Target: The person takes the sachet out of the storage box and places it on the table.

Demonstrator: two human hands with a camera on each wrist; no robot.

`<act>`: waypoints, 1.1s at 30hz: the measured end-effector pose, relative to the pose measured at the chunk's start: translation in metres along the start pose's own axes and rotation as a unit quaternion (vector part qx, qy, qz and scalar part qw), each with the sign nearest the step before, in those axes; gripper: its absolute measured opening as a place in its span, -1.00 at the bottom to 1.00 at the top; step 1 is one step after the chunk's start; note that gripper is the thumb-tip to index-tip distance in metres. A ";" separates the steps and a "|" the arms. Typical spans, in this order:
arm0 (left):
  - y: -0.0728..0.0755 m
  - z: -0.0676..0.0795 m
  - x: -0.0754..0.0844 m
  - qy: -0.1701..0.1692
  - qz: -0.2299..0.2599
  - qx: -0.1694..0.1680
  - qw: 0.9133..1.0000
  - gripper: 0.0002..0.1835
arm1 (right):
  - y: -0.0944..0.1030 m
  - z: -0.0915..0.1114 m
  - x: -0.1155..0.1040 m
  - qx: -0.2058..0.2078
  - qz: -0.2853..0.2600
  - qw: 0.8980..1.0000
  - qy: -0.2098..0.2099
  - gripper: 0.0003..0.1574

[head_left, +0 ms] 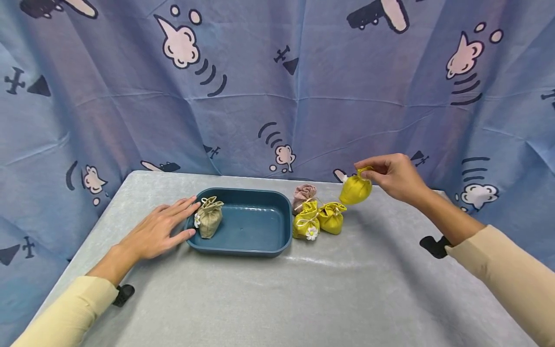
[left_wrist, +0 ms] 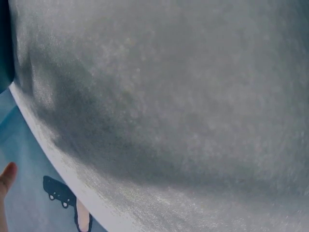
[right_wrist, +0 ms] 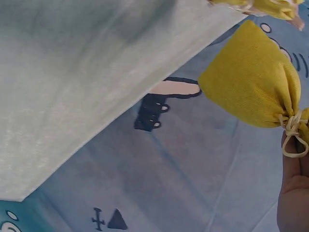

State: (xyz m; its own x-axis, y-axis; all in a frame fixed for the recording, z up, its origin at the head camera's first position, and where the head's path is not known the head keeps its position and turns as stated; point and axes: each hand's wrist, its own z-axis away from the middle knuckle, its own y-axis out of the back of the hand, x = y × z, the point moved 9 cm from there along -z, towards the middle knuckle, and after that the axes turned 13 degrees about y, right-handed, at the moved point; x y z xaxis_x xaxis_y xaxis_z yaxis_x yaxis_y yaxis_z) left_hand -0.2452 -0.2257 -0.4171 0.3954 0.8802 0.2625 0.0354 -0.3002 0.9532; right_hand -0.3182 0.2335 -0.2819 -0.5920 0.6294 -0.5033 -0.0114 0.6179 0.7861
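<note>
My right hand pinches a yellow drawstring pouch by its gathered top, holding it above the table. In the right wrist view the same pouch hangs from the fingertips, its cord tied in a bow. My left hand rests with straight fingers at the left rim of a dark blue tray. Inside the tray, at its left end, stands a beige pouch with a white flower. Only a bit of the left hand shows in the left wrist view.
Right of the tray stand a yellow pouch with a white flower, another yellow pouch and a pink pouch behind them. A pale cloth covers the table. A patterned blue curtain hangs behind its far edge.
</note>
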 end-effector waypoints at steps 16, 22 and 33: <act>0.000 0.001 0.001 0.004 0.002 -0.009 1.000 -0.28 | -0.044 0.020 0.031 -0.026 0.005 1.000 0.006 -0.74; -0.001 0.000 0.002 0.001 0.003 -0.008 1.000 -0.28 | -0.053 0.024 0.039 -0.031 -0.006 0.999 -0.010 -0.75; -0.001 -0.001 0.001 -0.003 0.002 -0.006 1.000 -0.28 | -0.051 0.019 0.034 -0.057 -0.013 0.998 -0.020 -0.58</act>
State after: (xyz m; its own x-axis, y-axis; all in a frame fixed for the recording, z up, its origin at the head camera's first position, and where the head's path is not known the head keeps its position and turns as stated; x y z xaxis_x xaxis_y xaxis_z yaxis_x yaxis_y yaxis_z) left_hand -0.2460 -0.2243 -0.4181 0.4011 0.8766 0.2659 0.0221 -0.2994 0.9539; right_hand -0.3228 0.2321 -0.3461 -0.5577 0.6332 -0.5367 -0.1197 0.5784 0.8069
